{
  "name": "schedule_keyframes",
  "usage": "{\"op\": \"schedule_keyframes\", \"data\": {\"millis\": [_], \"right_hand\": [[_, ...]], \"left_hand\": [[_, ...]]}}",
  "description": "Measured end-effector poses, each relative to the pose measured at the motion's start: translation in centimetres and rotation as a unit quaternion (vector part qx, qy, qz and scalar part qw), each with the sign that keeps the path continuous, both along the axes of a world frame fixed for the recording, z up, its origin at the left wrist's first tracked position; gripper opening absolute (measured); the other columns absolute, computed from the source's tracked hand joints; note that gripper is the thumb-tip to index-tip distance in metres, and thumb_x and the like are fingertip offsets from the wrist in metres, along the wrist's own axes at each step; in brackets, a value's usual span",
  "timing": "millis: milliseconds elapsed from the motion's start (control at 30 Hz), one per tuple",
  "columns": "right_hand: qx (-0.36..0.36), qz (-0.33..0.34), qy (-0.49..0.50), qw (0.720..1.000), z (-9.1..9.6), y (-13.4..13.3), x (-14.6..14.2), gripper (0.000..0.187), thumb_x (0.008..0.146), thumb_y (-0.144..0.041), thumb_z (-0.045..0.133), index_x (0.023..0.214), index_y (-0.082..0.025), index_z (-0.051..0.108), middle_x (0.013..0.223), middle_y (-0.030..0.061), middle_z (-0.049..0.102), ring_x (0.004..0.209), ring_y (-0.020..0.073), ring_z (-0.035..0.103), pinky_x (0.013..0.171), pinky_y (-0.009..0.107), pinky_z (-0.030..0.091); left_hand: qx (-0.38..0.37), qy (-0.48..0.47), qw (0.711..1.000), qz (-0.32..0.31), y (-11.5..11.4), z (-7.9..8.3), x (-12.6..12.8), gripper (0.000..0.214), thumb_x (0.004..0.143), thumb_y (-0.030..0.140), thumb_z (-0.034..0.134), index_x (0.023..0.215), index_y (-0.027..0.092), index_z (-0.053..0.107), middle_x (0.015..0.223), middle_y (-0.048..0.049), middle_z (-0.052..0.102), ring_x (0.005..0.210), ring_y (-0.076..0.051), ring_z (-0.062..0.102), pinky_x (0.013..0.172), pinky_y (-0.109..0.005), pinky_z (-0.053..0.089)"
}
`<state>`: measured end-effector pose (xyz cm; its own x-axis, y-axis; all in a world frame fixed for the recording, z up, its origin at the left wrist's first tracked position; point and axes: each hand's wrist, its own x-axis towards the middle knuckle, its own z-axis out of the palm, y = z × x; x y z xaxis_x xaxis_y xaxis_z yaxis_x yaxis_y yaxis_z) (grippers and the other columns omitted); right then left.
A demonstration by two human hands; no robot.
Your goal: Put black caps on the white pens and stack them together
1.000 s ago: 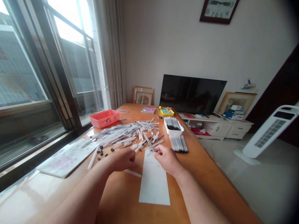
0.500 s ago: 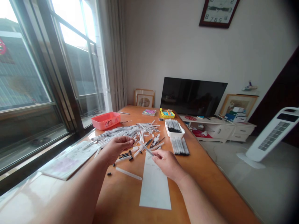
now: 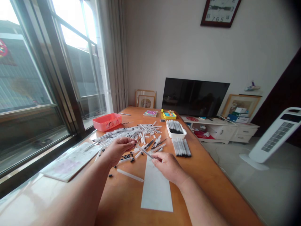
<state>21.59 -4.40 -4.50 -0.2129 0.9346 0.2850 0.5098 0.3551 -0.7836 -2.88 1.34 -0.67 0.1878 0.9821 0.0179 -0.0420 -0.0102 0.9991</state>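
Observation:
My right hand (image 3: 166,164) pinches a translucent pen (image 3: 144,151) near its lower end, and the pen slants up and left toward my other hand. My left hand (image 3: 123,147) is closed, thumb against fingertips; whatever it holds is too small to make out. Under the right hand lies a white paper strip (image 3: 157,191). A loose clear pen barrel (image 3: 130,175) rests to the left of the paper. Small black pen caps (image 3: 128,156) and pen parts lie below and between the hands. Beyond them spreads a pile of pen refills and barrels (image 3: 131,131).
A pink basket (image 3: 107,122) stands at the far left. To the right, a white tray (image 3: 176,135) holds pens, with a row of black-tipped pens (image 3: 181,147) in front of it. A yellow box (image 3: 169,116) and a booklet (image 3: 150,113) lie at the back. A notebook (image 3: 68,163) is near the window.
My right hand has shifted slightly left, bringing the upper end of the pen closer to my left hand's fingertips. My left hand has barely moved.

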Motion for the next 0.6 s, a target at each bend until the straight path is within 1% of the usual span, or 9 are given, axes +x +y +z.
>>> {"op": "schedule_keyframes", "data": {"millis": [200, 367, 600], "right_hand": [[0.004, -0.002, -0.008, 1.000, -0.06, 0.06, -0.03, 0.027, 0.086, -0.027, 0.059, 0.105, -0.027, 0.078, 0.085, 0.0019, 0.075, 0.076, 0.0203, 0.065, 0.066, 0.027, 0.045], [0.008, -0.009, -0.014, 1.000, 0.07, 0.01, -0.15, 0.026, 0.085, -0.027, 0.059, 0.104, -0.027, 0.078, 0.082, 0.0017, 0.075, 0.071, 0.0195, 0.063, 0.064, 0.027, 0.044], [0.029, -0.004, -0.010, 1.000, 0.23, -0.10, -0.19, 0.026, 0.086, -0.025, 0.059, 0.103, -0.026, 0.078, 0.083, 0.0015, 0.075, 0.073, 0.0190, 0.063, 0.066, 0.027, 0.044]], "left_hand": [[0.015, 0.038, 0.999, -0.006, 0.14, -0.19, 0.04, 0.038, 0.067, 0.043, 0.084, 0.090, 0.014, 0.075, 0.084, -0.0067, 0.072, 0.076, -0.017, 0.064, 0.077, -0.030, 0.048], [0.033, 0.065, 0.997, 0.003, -0.06, -0.04, 0.31, 0.041, 0.065, 0.047, 0.082, 0.089, 0.015, 0.075, 0.078, -0.0049, 0.070, 0.072, -0.017, 0.062, 0.071, -0.030, 0.047], [0.039, 0.069, 0.997, 0.008, 0.05, -0.24, 0.33, 0.039, 0.066, 0.047, 0.081, 0.087, 0.015, 0.074, 0.077, -0.0040, 0.068, 0.071, -0.016, 0.060, 0.070, -0.029, 0.046]]}}
